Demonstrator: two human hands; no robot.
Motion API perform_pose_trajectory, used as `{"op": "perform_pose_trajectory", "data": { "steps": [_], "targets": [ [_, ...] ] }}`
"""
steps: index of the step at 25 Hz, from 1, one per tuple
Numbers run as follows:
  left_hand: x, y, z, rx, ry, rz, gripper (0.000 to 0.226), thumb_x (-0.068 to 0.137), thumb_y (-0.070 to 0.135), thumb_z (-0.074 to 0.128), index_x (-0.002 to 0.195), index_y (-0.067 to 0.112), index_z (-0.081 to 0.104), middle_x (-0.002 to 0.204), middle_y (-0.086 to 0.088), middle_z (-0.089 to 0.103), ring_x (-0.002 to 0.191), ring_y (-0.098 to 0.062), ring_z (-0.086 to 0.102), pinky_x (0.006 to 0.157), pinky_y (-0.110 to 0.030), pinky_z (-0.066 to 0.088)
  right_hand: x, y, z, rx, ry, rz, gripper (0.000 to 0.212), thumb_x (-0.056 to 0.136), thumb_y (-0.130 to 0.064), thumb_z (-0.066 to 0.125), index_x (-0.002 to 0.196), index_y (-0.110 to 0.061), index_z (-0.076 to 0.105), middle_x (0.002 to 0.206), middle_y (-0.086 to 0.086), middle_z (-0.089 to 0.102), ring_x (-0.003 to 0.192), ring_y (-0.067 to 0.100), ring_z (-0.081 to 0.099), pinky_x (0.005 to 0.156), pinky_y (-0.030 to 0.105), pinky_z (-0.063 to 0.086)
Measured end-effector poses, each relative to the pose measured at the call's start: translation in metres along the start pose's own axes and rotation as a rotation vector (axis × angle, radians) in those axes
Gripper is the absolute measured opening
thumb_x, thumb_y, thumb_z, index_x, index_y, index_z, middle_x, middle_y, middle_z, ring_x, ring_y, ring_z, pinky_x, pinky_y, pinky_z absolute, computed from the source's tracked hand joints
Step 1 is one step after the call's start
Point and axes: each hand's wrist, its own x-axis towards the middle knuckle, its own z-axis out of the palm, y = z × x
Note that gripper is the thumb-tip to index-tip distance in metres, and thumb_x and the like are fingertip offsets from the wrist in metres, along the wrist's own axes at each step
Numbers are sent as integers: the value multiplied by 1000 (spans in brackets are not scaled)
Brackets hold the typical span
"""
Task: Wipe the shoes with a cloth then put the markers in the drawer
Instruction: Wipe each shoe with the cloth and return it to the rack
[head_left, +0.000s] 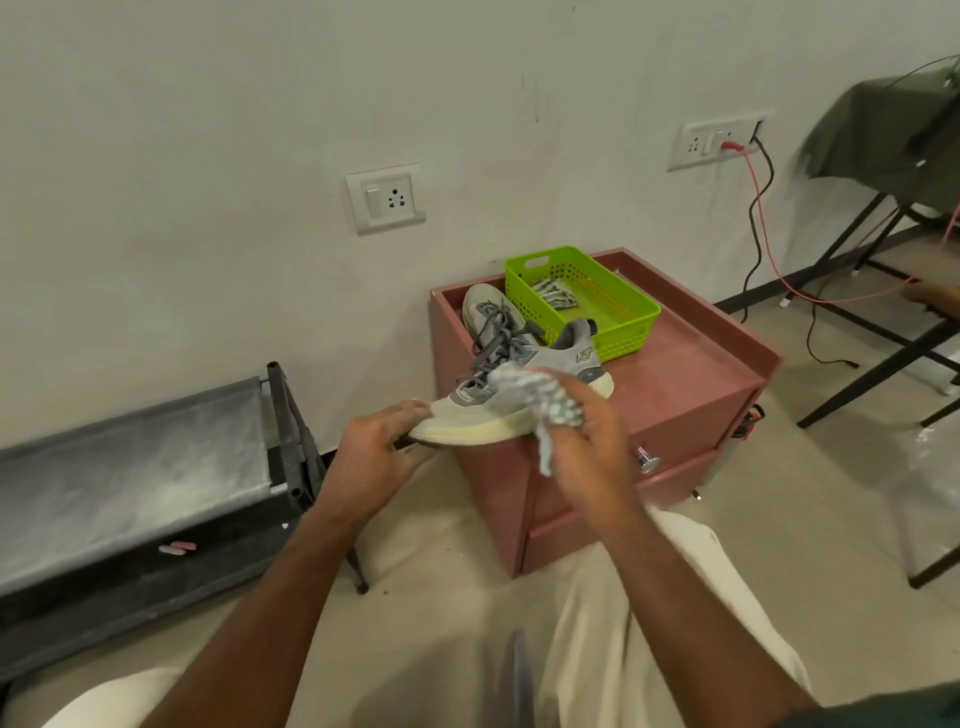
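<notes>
A grey sneaker (498, 410) with a pale sole is held over the front left corner of a reddish cabinet (685, 374). My left hand (374, 452) grips its toe end. My right hand (582, 426) presses a crumpled grey-white cloth (540, 405) against the shoe's side. A second grey sneaker (488, 317) lies on the cabinet top behind it, toe toward the wall. Beside that shoe stands a green basket (623, 317) with a striped cloth (553, 292) inside. The cabinet's drawer is shut, its metal knob (649, 460) showing. No markers are visible.
A dusty black low rack (135, 467) stands at the left against the wall. At the right is a black-framed table (883, 218) under a dark cover, with red and black cables (763, 218) running from a wall socket. My legs in pale trousers are below.
</notes>
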Motion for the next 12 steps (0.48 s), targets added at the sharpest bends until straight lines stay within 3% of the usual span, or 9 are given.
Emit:
{"op": "perform_pose_trajectory", "data": {
  "steps": [2,3,4,6,7,9,11,12],
  "targets": [
    [-3,-7,-3,9,-25,-16,44,69,11,92,110,2,77,114,-7,75,105,-9,69,99,-9,45,23,7,-35,-237,327,-30,38,83,-13,55,117,-20,70,107,-7,72,96,8,65,87,32,54],
    [-5,-9,-4,39,-36,-16,45,71,13,91,112,2,76,117,-8,75,108,-14,69,101,-14,47,30,11,-47,-384,354,-53,43,84,-6,56,121,-23,69,112,-8,69,100,10,64,90,26,52],
    [-5,-10,-4,81,-47,0,45,72,16,90,113,3,76,119,-8,74,112,-16,69,103,-20,48,35,12,-49,-500,273,-58,50,83,1,55,123,-26,68,117,-8,68,104,13,64,92,22,50],
    [-5,-9,-2,160,-52,52,45,76,20,88,115,5,75,121,-7,73,115,-19,68,102,-26,48,33,12,-32,-736,-65,-60,54,81,6,54,124,-23,68,126,1,66,114,24,61,98,32,49],
    [-4,-6,-2,197,-46,90,42,77,21,87,114,5,75,121,-7,73,115,-21,68,101,-27,48,26,12,-18,-865,-197,-104,48,80,3,55,121,-17,69,125,6,66,117,28,60,100,37,48],
    [-1,1,1,282,-33,207,35,81,23,79,111,4,74,118,-9,73,114,-23,67,97,-29,49,14,9,4,-1075,-360,-250,33,77,-6,53,104,-14,71,109,8,70,107,30,62,90,37,49],
    [-1,3,0,332,-42,283,31,82,21,74,108,3,75,116,-11,74,114,-26,67,94,-35,54,2,4,16,-984,-431,-235,33,72,-9,51,98,-19,69,100,2,71,98,25,64,81,34,47],
    [-2,2,0,345,-52,294,30,81,15,78,108,2,75,116,-12,74,114,-28,68,91,-36,58,0,4,17,-802,-471,-125,39,71,-8,51,101,-21,72,100,-3,73,97,18,66,82,32,49]
  ]
}}
